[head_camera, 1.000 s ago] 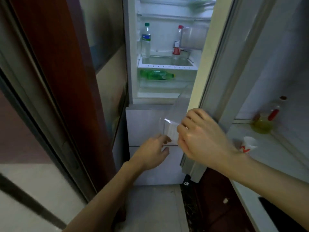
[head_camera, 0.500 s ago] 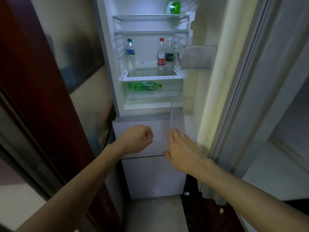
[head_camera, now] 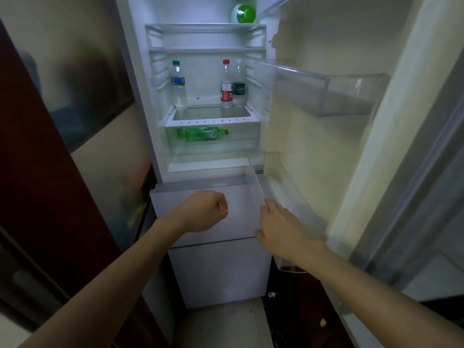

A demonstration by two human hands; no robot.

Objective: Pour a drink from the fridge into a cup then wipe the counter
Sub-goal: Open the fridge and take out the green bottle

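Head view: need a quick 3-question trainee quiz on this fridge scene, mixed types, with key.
1. True or false: the left hand holds a bottle.
2. Where is the green bottle? A) upright in the door bin B) on its side in the clear drawer C) in the right hand
3. How many bottles stand upright on the shelf above that drawer?
Key: 1 false, its curled fingers hold nothing. 2 B. 3 three: the green-capped bottle, the red-capped bottle, the dark-labelled bottle.
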